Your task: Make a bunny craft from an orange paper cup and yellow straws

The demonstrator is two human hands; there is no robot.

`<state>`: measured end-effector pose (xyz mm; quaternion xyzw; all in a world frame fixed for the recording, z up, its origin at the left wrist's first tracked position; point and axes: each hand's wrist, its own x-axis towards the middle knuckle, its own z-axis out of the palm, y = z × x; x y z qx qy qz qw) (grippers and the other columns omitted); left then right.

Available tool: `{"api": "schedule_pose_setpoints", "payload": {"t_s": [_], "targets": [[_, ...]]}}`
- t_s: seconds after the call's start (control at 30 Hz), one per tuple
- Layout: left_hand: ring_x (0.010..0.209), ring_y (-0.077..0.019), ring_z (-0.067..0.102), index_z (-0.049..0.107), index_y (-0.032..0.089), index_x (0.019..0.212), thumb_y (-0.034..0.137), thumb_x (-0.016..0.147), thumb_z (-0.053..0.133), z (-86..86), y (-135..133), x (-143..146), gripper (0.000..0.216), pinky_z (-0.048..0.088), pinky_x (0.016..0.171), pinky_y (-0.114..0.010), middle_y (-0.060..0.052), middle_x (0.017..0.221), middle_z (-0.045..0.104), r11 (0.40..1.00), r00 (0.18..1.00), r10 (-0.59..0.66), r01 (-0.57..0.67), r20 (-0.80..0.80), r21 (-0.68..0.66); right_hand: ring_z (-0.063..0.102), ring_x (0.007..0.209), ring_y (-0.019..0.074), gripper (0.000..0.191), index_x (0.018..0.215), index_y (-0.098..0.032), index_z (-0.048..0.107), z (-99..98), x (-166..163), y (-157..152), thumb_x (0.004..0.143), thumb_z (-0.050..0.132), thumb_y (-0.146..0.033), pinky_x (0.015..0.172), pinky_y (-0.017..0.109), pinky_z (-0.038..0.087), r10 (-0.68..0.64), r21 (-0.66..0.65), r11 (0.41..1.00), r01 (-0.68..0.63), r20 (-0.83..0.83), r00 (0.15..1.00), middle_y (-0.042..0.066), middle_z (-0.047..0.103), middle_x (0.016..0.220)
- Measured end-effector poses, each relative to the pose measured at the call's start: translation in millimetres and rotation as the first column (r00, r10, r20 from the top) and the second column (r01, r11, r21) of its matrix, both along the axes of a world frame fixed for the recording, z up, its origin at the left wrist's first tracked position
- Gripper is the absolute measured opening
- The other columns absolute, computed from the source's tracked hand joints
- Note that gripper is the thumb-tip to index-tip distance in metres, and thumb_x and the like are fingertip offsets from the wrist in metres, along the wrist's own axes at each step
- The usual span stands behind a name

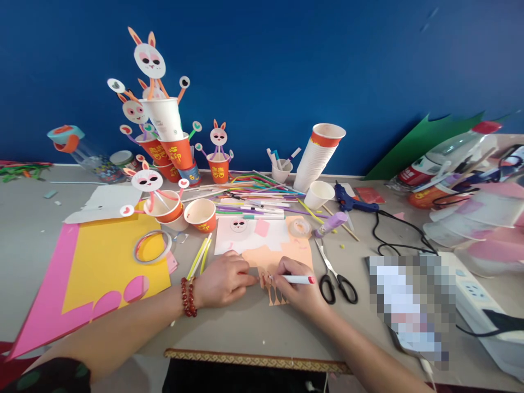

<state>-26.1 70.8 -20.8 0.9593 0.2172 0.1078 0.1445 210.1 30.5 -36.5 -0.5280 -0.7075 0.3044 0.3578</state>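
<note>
Paper of pale orange colour [270, 259] lies on the grey tabletop [229, 330] between left hand [225, 281], whose grip I cannot tell, and right hand [301, 299], grasping a white red-tipped marker [299, 279]; probably light and easily torn, it is best pressed near edges

Bare hands, a dark spotted sleeve and red-brown beads.
The sleeve [49, 375] on the left arm is near-black with large, rounded green spots, its edge crossing the arm in the lower left corner; below it the left forearm [131, 327] is bare. Around the left wrist sit two close rows of small, round, glossy beads [189, 297], whether one string wound twice or two bracelets cannot be told. The left hand [223, 279], right hand [301, 284] and visible right forearm [368, 349] are bare.
</note>
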Motion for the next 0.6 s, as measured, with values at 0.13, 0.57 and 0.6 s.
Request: {"api": "schedule_pose_setpoints", "payload": {"t_s": [0.13, 0.57, 0.6], "targets": [[0.075, -0.0209, 0.053, 0.069, 0.023, 0.110, 0.022, 0.094, 0.044, 0.2, -0.3, 0.1, 0.030, 0.036, 0.074, -0.036, -0.005, 0.079, 0.060, 1.000, 1.000, -0.005, 0.005, -0.015, 0.001, 0.045, 0.051, 0.0117, 0.018, 0.063, -0.022, 0.043, -0.6, 0.5, -0.4, 0.077, 0.053, -0.018, 0.051, 0.022, 0.031, 0.008, -0.010, 1.000, -0.008, 0.014, 1.000, -0.004, 0.052, 0.055], [0.075, -0.0212, 0.053, 0.070, 0.022, 0.109, 0.022, 0.094, 0.045, 1.8, -0.4, 0.5, 0.030, 0.036, 0.074, -0.036, -0.005, 0.078, 0.059, 1.000, 1.000, -0.003, 0.003, -0.027, 0.003, 0.044, 0.050, 0.0111, 0.019, 0.063, -0.022, 0.040, -5.8, 3.4, -1.3, 0.077, 0.052, -0.018, 0.051, 0.022, 0.029, 0.051, -0.027, 0.998, -0.051, -0.012, 0.999, -0.005, 0.048, 0.054], [0.075, -0.0212, 0.053, 0.070, 0.022, 0.109, 0.022, 0.094, 0.045, 1.9, -0.3, 0.7, 0.029, 0.036, 0.074, -0.036, -0.005, 0.078, 0.059, 1.000, 1.000, -0.005, 0.005, -0.028, 0.002, 0.044, 0.050, 0.0110, 0.019, 0.063, -0.022, 0.040, -5.4, 3.3, -1.5, 0.077, 0.052, -0.017, 0.051, 0.022, 0.029, 0.052, -0.028, 0.998, -0.053, -0.018, 0.998, -0.005, 0.048, 0.054]]}}
